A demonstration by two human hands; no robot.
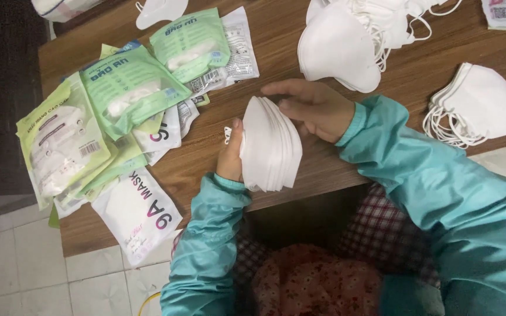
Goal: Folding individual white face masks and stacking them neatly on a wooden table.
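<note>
Left hand (229,157) grips a mask stack (270,145) from behind; right hand (314,108) lies curled on its top edge. Packets (127,88) lie left of the stack on the table (276,41).

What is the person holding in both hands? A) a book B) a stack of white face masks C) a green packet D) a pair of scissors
B: the left hand and right hand press a stack of white face masks between them, on edge over the wooden table; the green packets lie untouched off to the side.
</note>
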